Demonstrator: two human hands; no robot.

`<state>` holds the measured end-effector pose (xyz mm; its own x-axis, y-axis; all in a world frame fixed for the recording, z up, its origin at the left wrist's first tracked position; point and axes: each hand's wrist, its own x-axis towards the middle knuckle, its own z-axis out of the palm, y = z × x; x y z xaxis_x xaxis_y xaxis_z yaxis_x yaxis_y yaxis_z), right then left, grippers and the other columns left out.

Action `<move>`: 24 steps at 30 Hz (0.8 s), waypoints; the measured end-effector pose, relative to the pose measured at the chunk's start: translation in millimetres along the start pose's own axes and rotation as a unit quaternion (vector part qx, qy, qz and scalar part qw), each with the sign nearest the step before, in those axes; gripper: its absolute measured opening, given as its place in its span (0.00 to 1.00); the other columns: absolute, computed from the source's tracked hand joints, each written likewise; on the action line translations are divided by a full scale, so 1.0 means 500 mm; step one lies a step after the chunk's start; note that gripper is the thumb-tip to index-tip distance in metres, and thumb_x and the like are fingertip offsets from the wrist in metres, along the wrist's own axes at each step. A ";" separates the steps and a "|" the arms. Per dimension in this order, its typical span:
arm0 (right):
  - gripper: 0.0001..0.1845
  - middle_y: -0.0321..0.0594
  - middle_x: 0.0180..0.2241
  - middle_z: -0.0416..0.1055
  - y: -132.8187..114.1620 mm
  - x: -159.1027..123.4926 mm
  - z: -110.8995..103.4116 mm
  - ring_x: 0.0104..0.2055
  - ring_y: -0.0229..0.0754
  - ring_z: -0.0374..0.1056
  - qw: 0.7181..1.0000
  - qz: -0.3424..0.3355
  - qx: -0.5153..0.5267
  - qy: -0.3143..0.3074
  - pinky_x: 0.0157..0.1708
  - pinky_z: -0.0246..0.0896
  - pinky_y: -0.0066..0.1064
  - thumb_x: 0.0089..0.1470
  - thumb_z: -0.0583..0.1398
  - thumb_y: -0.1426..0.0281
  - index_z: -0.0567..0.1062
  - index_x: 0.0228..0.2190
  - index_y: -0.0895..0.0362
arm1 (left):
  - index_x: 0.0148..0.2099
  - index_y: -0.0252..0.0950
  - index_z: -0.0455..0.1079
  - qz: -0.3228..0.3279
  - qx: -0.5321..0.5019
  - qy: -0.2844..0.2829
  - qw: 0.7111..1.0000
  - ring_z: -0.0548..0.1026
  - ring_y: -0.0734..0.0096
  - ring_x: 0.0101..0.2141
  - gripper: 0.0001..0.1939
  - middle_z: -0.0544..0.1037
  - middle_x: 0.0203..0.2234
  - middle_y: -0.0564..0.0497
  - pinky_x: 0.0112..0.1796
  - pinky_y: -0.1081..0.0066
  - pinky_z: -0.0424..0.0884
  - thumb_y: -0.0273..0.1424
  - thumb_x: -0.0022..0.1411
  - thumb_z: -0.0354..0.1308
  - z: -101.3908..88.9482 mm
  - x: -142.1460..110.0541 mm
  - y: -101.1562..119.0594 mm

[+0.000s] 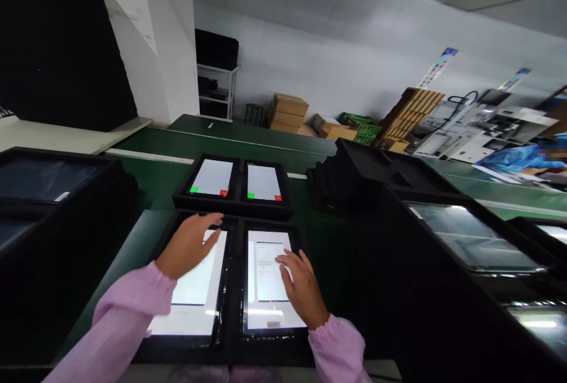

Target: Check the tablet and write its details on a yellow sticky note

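Observation:
A black tray (234, 288) in front of me holds two lit tablets side by side. My left hand (188, 244) hovers over the upper part of the left tablet (195, 300), fingers stretched out and apart, holding nothing. My right hand (301, 288) rests on the right tablet (261, 279), fingers extended, fingertips touching its white screen where a dialog box shows. Both arms wear pink sleeves. A second black tray (234, 203) lies just beyond, with two more tablets (212, 177) whose white screens carry green and red corner marks.
The trays sit on a green conveyor belt (168, 146). Stacks of black trays (48, 194) stand at left; more trays with tablets (469, 235) crowd the right. Cardboard boxes (287, 112) and green crates line the far wall. A person in blue (522, 158) is far right.

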<state>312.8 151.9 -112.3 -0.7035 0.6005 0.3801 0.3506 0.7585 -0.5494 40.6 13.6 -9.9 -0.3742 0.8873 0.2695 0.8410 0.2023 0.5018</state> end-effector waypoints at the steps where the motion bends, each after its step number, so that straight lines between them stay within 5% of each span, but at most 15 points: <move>1: 0.16 0.45 0.48 0.75 0.005 -0.003 0.003 0.59 0.48 0.66 1.000 -0.002 -0.008 0.023 0.65 0.49 0.58 0.68 0.48 0.69 0.74 0.47 0.57 | 0.53 0.39 0.72 -0.027 -0.016 0.022 0.999 0.78 0.57 0.47 0.19 0.81 0.45 0.49 0.53 0.58 0.69 0.39 0.64 0.52 0.000 0.029 -0.023; 5: 0.20 0.54 0.51 0.73 0.035 -0.014 0.010 0.59 0.53 0.65 0.993 0.048 -0.054 0.096 0.65 0.48 0.58 0.68 0.47 0.65 0.72 0.49 0.64 | 0.45 0.38 0.73 -0.152 -0.075 0.119 0.978 0.79 0.61 0.36 0.14 0.83 0.36 0.49 0.41 0.65 0.72 0.35 0.60 0.51 0.009 0.078 -0.135; 9: 0.29 0.62 0.56 0.68 0.054 -0.015 0.020 0.63 0.58 0.59 0.988 0.128 -0.077 0.029 0.66 0.45 0.58 0.66 0.45 0.61 0.70 0.54 0.70 | 0.45 0.35 0.71 -0.188 -0.086 0.159 0.965 0.78 0.66 0.34 0.17 0.82 0.36 0.47 0.39 0.68 0.73 0.33 0.62 0.44 0.027 0.060 -0.206; 15: 0.31 0.59 0.63 0.59 0.042 0.031 0.002 0.70 0.54 0.47 0.973 0.209 -0.057 -0.081 0.67 0.44 0.54 0.65 0.45 0.62 0.66 0.60 0.68 | 0.43 0.39 0.73 -0.199 -0.097 0.138 0.965 0.77 0.67 0.32 0.15 0.82 0.33 0.52 0.38 0.69 0.71 0.32 0.59 0.47 0.042 0.060 -0.222; 24: 0.23 0.59 0.61 0.61 0.034 0.077 0.010 0.65 0.56 0.58 0.972 0.222 -0.071 -0.005 0.62 0.58 0.51 0.63 0.48 0.67 0.74 0.51 0.65 | 0.44 0.40 0.74 -0.199 -0.095 0.103 0.970 0.78 0.63 0.37 0.15 0.82 0.35 0.52 0.38 0.68 0.68 0.35 0.57 0.50 0.030 0.070 -0.210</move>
<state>288.8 186.7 -110.7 -0.4685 0.8750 0.1218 0.7026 0.4526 -0.5491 -55.1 29.8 -65.5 -0.7407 0.6495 0.1718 0.5338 0.4138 0.7374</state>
